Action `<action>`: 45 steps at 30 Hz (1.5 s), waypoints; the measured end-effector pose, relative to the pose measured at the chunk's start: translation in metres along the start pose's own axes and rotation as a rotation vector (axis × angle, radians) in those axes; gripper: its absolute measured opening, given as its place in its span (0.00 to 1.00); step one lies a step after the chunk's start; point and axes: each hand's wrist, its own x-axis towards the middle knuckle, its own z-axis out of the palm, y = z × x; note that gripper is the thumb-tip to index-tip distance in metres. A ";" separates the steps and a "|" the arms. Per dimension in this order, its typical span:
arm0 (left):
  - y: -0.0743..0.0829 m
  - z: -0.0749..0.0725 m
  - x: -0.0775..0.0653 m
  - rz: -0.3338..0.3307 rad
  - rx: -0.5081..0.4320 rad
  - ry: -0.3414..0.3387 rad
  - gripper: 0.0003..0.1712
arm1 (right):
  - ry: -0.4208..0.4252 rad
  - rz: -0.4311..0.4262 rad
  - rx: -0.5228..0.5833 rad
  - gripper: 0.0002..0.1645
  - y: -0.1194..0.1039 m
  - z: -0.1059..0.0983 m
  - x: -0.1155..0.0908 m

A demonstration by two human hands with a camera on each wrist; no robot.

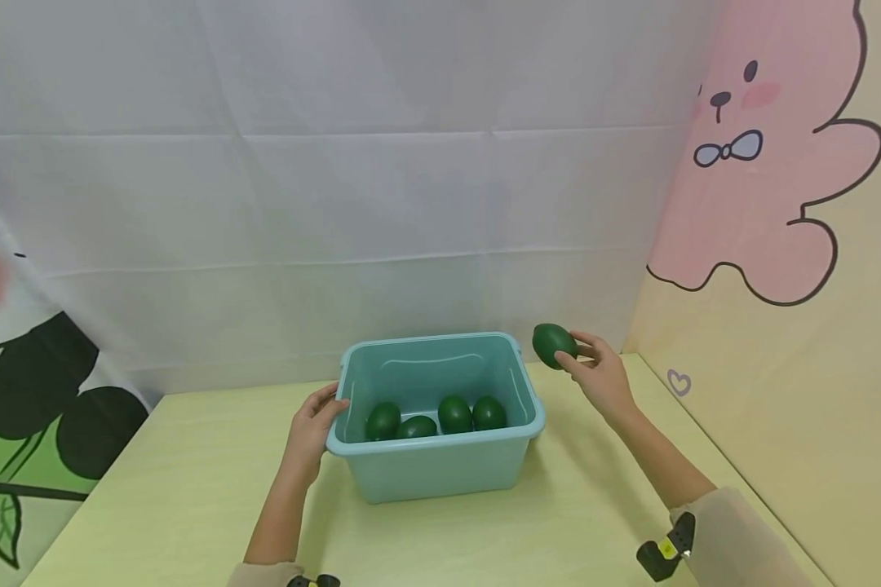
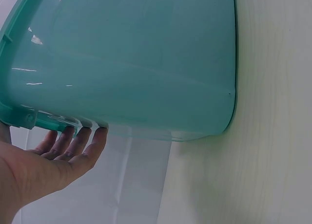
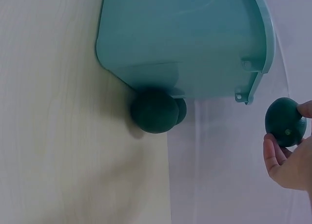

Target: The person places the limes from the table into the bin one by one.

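A light teal plastic bin (image 1: 440, 469) stands on the table, with several dark green avocados (image 1: 455, 414) lying on its floor. My left hand (image 1: 312, 428) grips its left rim, thumb over the edge; in the left wrist view the fingers (image 2: 92, 148) rest against the outer wall. Beyond the bin's right rim, raised above the table, my right hand (image 1: 602, 377) holds another avocado (image 1: 554, 346) between thumb and fingers. The right wrist view shows this held avocado (image 3: 284, 121) with a small pale stem spot.
Two more green avocados (image 3: 155, 111) sit on the table against the bin's right side, one partly behind the other. A white cloth wall (image 1: 411, 204) rises behind the pale yellow table (image 1: 213, 473). The right wall (image 1: 778, 367) carries a pink cartoon bear.
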 end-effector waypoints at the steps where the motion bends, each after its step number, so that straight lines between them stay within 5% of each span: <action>1: 0.000 0.000 0.000 0.000 0.001 -0.001 0.29 | -0.002 -0.001 0.000 0.36 -0.001 0.000 0.000; 45: 0.000 0.000 0.000 -0.016 -0.017 0.000 0.29 | -0.121 -0.080 -0.003 0.31 -0.044 0.071 0.009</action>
